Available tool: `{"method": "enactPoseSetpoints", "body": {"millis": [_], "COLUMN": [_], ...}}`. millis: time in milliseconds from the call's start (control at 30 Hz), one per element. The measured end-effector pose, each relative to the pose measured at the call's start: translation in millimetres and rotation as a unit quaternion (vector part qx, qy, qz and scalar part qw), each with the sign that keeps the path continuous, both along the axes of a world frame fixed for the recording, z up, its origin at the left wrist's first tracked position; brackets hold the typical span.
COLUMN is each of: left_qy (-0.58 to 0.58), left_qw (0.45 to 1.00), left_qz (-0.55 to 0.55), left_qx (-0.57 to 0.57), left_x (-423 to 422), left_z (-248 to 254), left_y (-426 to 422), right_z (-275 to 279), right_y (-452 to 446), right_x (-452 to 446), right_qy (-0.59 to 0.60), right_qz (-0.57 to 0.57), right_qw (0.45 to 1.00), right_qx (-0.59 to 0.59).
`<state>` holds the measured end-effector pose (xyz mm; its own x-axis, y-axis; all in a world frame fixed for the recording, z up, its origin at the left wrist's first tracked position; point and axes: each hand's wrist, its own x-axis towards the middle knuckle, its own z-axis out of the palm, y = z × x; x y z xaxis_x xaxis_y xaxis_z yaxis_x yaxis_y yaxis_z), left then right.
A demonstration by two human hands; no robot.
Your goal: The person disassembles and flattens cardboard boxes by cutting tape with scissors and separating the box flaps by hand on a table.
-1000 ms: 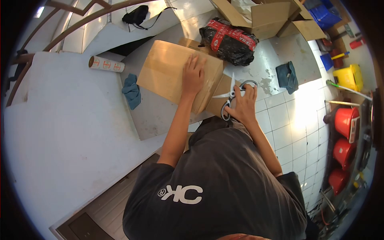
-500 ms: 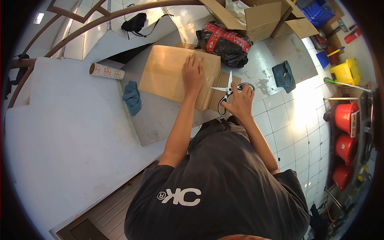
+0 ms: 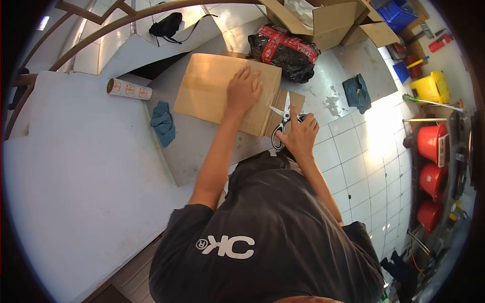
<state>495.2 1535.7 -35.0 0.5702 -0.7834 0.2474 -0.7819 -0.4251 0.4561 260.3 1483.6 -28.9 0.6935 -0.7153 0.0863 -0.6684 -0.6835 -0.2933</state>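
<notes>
A brown cardboard box (image 3: 207,86) lies on the grey surface (image 3: 187,156). My left hand (image 3: 244,91) rests on top of it near its right side, fingers spread and holding nothing. To the right, my right hand (image 3: 301,134) grips the handles of the scissors (image 3: 286,115), whose blades stand apart beside the box's right edge. A cardboard flap (image 3: 290,101) shows behind the blades. Beyond the box sits a bundle in black plastic (image 3: 298,68) with red tape.
Blue-grey cloths lie left (image 3: 162,123) and right (image 3: 356,93) of the box. A labelled roll (image 3: 129,89) is on the white ledge (image 3: 76,166). Behind stands an open carton (image 3: 333,22); red buckets (image 3: 432,181) line the right side.
The view has shifted slightly. My left hand has slid a little over the box top. The scissors have turned slightly in my right hand, their blades still apart.
</notes>
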Motion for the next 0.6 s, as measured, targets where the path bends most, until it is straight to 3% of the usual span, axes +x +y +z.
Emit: {"method": "enactPoseSetpoints", "body": {"millis": [167, 233, 367, 500, 600], "left_qy": [-0.037, -0.074, -0.101, -0.096, -0.09], "left_qw": [0.996, 0.992, 0.989, 0.988, 0.989], "left_qz": [-0.083, -0.101, -0.11, -0.118, -0.118], "left_qx": [0.009, 0.016, 0.018, 0.011, 0.017], "left_x": [21.4, 18.5, 16.3, 16.0, 16.2], "left_z": [-13.2, -17.1, -19.1, -17.0, -14.8], "left_y": [13.3, 13.7, 10.9, 16.3, 17.4], "right_z": [-16.4, -13.6, -9.6, -8.2, 1.3], "right_y": [25.9, 35.3, 41.3, 21.5, -19.4], "right_x": [9.2, 14.3, 17.4, 23.1, 36.5], "right_qy": [-0.037, -0.014, 0.002, -0.01, -0.014], "right_qz": [-0.052, -0.101, -0.141, -0.116, -0.072], "right_qw": [0.997, 0.994, 0.988, 0.993, 0.994], "right_qx": [-0.035, 0.032, 0.058, 0.035, 0.086]}}
